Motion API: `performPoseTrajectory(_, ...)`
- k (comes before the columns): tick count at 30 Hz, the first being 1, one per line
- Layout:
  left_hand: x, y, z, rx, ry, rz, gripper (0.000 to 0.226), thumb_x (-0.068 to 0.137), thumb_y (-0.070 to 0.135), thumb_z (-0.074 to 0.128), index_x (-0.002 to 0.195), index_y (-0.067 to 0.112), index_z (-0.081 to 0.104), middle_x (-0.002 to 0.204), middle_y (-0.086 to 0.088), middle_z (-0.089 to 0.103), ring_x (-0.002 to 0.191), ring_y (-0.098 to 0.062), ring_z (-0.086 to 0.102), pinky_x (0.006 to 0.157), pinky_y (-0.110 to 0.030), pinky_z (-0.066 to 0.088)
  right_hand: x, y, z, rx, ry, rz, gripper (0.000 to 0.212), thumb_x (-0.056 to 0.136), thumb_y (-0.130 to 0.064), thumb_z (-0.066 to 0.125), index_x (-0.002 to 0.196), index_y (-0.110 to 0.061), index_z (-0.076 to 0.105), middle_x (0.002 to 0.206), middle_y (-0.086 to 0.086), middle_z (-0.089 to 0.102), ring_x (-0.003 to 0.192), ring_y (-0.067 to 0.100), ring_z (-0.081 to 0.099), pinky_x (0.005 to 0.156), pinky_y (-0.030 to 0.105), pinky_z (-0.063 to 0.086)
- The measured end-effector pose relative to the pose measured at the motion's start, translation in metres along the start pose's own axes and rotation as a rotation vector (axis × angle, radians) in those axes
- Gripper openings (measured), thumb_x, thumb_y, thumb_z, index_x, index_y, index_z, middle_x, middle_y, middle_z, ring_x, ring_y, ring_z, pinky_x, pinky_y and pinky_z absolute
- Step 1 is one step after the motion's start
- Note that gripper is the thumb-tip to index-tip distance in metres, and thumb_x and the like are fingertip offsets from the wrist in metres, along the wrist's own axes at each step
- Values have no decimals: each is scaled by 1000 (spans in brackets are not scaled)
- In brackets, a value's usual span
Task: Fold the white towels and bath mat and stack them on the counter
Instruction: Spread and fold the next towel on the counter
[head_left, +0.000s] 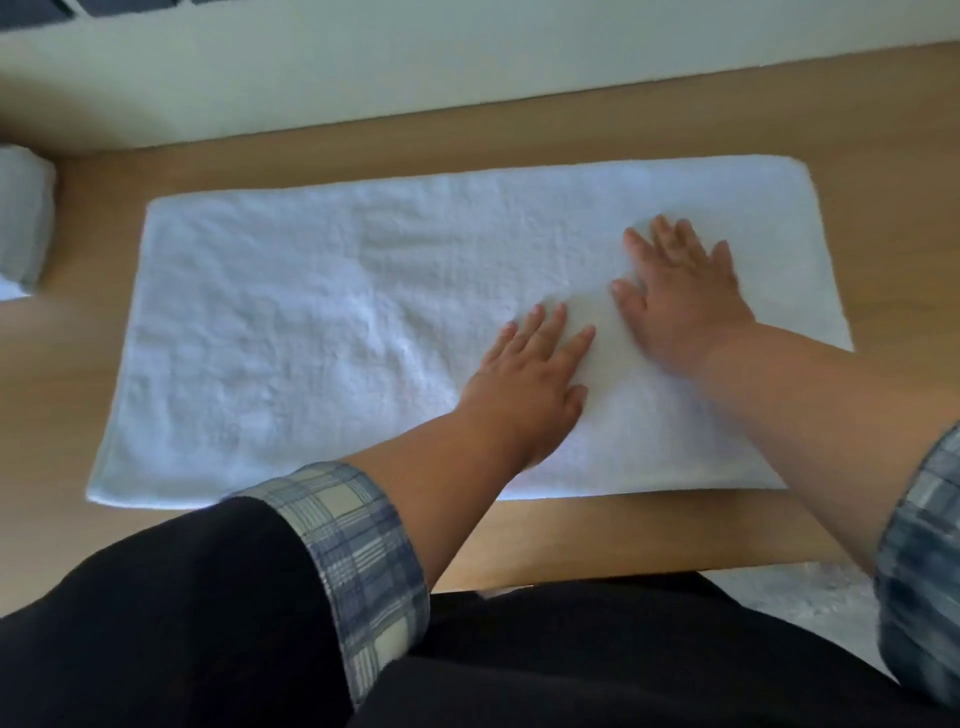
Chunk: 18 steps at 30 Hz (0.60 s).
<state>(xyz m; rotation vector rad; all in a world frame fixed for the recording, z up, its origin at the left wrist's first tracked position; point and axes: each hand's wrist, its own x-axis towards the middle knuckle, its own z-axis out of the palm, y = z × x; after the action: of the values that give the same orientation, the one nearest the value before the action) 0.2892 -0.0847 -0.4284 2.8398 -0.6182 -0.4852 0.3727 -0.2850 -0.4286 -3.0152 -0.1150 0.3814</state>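
White towel (322, 332) is laid out flat in a single spread on the wooden counter (623, 535), with its long side running left to right and its right end angled slightly toward the wall (363, 67). All four edges are visible except where they are covered by the forearms. The near long edge lies close to the front edge of the counter, and bare wood is seen on every side of the fabric.

Left hand (524, 374) is placed palm down on the towel, right of its centre, with the fingers straight and slightly spread. Nothing is grasped. Right hand (680, 301) is placed palm down farther back and farther right, also with straight, spread fingers pressed against the cloth and nothing grasped. The two hands are near each other but apart, and a strip of towel is exposed between them.

A folded white stack (21, 218) is set at the far left of the counter, well apart from the spread towel and cut off by the frame edge. A plaid cuff (353, 561) is turned back over a dark sleeve on the left arm. A pale textured surface (810, 597) is seen below the counter edge at the right; what it is cannot be determined.
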Motion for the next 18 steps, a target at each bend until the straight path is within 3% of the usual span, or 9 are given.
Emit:
performPoseTrajectory(2,-13,-24,0,20,39,-37,63,102,46,26,158,26,5,166,-5,-7,151,-20,-12,121,-39,-9,3,-29,-1,37,27,54,59,100,-34,29,157,-22,18,167,6,3,153,25,-2,121,56,-1)
performPoseTrajectory(4,-26,-46,2,42,54,-144,66,100,50,20,158,23,-1,165,-6,-12,150,-21,-16,120,-41,-13,-4,-81,2,149,54,-47,59,98,-23,35,156,-23,24,167,6,7,153,25,0,121,54,-1)
performPoseTrajectory(7,-43,-73,5,25,36,-283,73,94,64,9,155,29,-14,163,-5,-21,147,-22,-26,116,-47,-20,-32,-145,22,215,-42,-246,55,103,-36,32,157,-31,20,167,3,6,153,22,-2,121,52,-3)
performPoseTrajectory(10,-63,-110,4,20,32,-353,79,86,78,4,151,40,-19,160,-1,-29,145,-24,-30,116,-53,-19,-46,-154,36,7,-91,-257,66,97,-61,16,157,-37,3,166,-4,-11,151,16,-15,121,49,-9)
performPoseTrajectory(12,-80,-141,1,40,38,-381,79,85,77,7,151,42,-19,160,-1,-29,146,-25,-28,117,-52,-16,-45,-151,34,-73,-98,-252,72,92,-67,11,156,-37,-4,166,-5,-14,151,15,-17,121,48,-10)
performPoseTrajectory(16,-124,-190,0,93,52,-413,75,88,72,7,152,42,-17,162,-5,-23,148,-28,-23,118,-51,-14,-47,-170,31,-118,-155,-162,64,100,-52,13,157,-31,-8,165,-1,-18,151,21,-17,121,51,-9)
performPoseTrajectory(18,-143,-203,0,106,33,-372,73,88,70,6,151,41,-16,162,-5,-23,148,-29,-23,118,-53,-13,-61,-196,29,-47,-133,-164,61,103,-41,19,159,-28,-1,166,0,-16,151,22,-16,121,52,-8)
